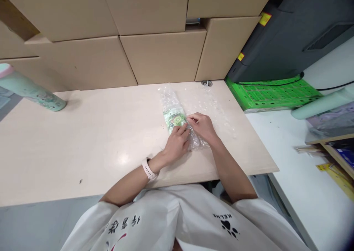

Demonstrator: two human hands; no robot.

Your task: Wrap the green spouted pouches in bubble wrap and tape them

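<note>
A small green and white printed item [174, 118] lies rolled inside clear bubble wrap [170, 99] on the pale wooden table [91, 140]. My left hand [177, 144], with a white watch on the wrist, presses its closed fingers onto the near end of the wrapped item. My right hand [203, 127] pinches the wrap beside it on the right. A loose sheet of bubble wrap [212, 107] spreads out to the right of both hands.
Stacked cardboard boxes [163, 55] line the back of the table. A mint green bottle [30, 90] lies at the far left. A green crate [273, 94] and dark bin sit at the right, beside a white table [304, 192] with papers.
</note>
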